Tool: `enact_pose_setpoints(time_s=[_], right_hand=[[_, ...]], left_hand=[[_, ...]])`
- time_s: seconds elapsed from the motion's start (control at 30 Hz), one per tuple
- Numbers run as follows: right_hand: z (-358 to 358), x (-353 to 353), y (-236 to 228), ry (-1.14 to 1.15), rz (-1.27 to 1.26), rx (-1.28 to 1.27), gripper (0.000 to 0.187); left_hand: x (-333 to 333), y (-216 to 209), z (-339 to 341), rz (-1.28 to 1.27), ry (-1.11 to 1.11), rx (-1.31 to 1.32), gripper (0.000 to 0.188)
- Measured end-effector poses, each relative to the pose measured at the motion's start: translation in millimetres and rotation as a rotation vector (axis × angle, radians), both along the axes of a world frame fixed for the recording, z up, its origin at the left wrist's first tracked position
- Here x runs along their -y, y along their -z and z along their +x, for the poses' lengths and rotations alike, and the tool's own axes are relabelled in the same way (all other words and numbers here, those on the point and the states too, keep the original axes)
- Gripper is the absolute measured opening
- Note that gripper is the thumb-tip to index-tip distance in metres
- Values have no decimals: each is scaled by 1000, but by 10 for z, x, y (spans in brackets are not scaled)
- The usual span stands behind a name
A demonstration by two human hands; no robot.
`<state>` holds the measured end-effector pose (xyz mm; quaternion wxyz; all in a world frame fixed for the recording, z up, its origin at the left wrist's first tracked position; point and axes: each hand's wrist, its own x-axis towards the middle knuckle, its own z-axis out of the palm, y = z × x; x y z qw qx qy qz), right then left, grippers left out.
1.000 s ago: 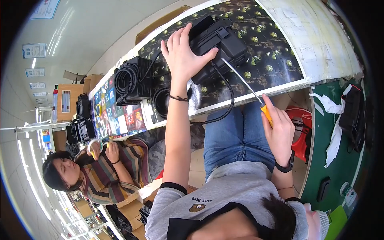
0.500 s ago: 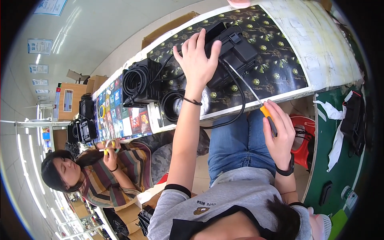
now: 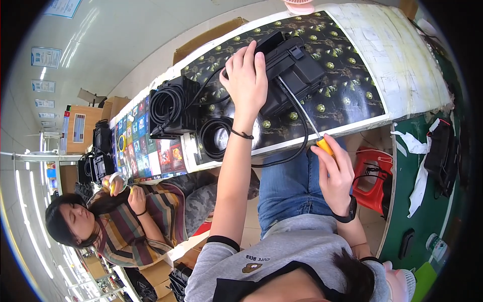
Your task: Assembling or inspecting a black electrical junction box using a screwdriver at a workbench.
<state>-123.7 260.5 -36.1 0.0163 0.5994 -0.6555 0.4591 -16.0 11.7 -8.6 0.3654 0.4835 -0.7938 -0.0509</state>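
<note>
My right hand (image 3: 338, 173) is closed on a screwdriver, its fingers around the yellow handle (image 3: 325, 147). The long metal shaft slants up to the near side of a black boxy device (image 3: 302, 70); the tip meets the device and cannot be made out. My left hand (image 3: 247, 83) rests with stretched fingers on the left part of that device, beside a raised black flap (image 3: 270, 42). A black ribbed cable (image 3: 305, 121) loops from the device past the table edge. Left of my left wrist lies a coiled black hose (image 3: 207, 138).
Another black unit with a coiled cable (image 3: 168, 103) stands further left on the patterned table mat (image 3: 347, 85). A co-worker (image 3: 136, 216) sits at the left, hands raised. A red stool (image 3: 372, 176) is under the table; a green surface (image 3: 417, 221) lies right.
My left hand's fingers have drawn closer together on the device. My right hand has shifted slightly left and up with the screwdriver. The co-worker's hands have moved apart.
</note>
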Motion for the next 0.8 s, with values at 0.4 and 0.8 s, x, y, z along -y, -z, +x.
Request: enact_pose_setpoints(time_s=[0.4, 0.8], right_hand=[[16, -28, -338, -10, 320, -229, 32], [-62, 23, -289, -424, 311, 682, 19]], left_hand=[[15, 22, -3, -21, -6, 41, 45], [72, 43, 56, -18, 23, 22, 46]])
